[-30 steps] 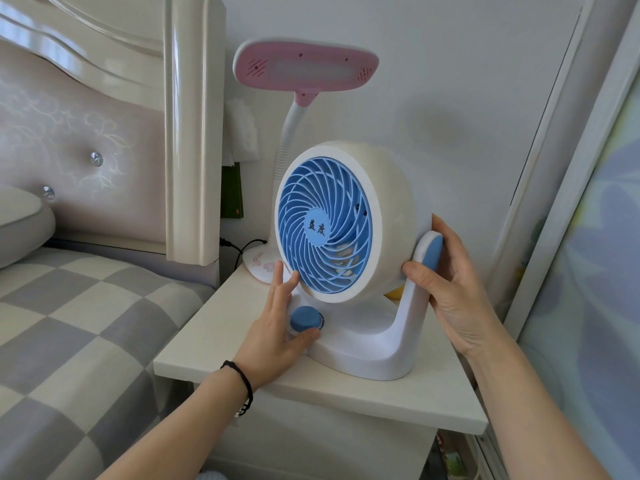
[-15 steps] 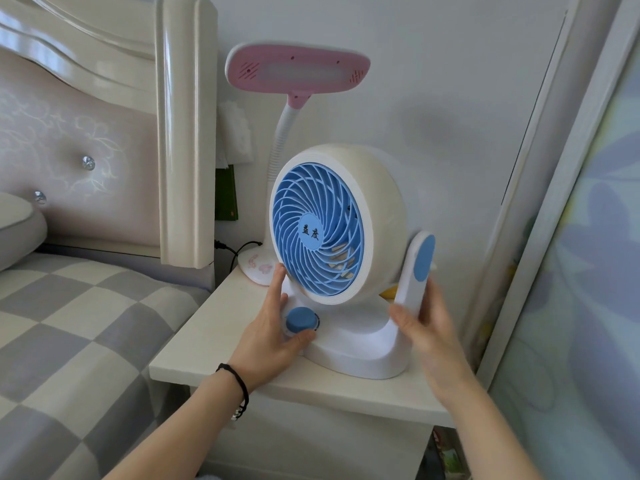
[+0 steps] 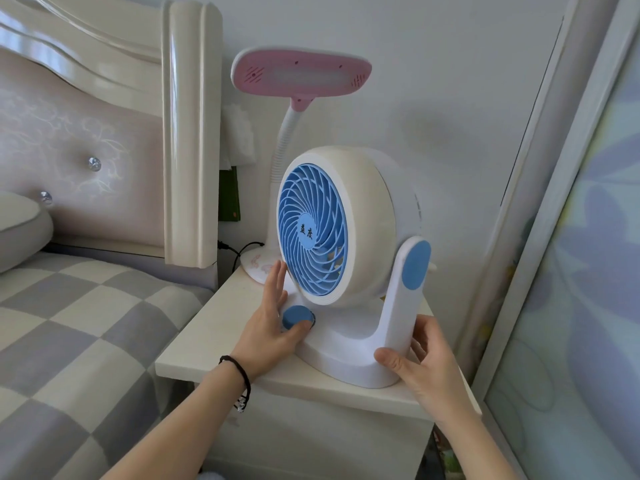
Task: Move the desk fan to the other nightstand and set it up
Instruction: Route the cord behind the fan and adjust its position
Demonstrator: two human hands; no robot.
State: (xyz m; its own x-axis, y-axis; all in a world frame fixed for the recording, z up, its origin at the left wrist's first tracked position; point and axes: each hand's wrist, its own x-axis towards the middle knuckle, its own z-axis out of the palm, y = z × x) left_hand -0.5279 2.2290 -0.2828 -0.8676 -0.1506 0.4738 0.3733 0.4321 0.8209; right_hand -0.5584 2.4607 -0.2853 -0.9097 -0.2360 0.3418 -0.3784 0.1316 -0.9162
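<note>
Your bed (image 3: 79,306) fills the left, its grey-and-white check cover running up to the padded headboard (image 3: 86,140) and its glossy cream post (image 3: 192,133). Just right of that post stands the nightstand (image 3: 214,341), cream-topped, with its right edge close to a pale sliding door frame (image 3: 540,188). On the nightstand's top, toward the front right corner, sits the desk fan (image 3: 346,230): a white round housing with a blue grille turned toward the bed, carried upright in a white U-shaped stand whose base lies flat on the top. Behind it at the back edge stands a lamp (image 3: 300,72) with a pink head on a white bendy neck, its base near the back left corner, a black cord (image 3: 239,249) running from it. Your right hand (image 3: 429,368) wraps the lower right arm of the stand, thumb in front and fingers behind, grasping it. Your left hand (image 3: 268,327) lies flat against the base's left side, fingers straight, thumb pressed to the blue knob (image 3: 297,317); it does not close around anything. A black band (image 3: 239,375) circles your left wrist.
</note>
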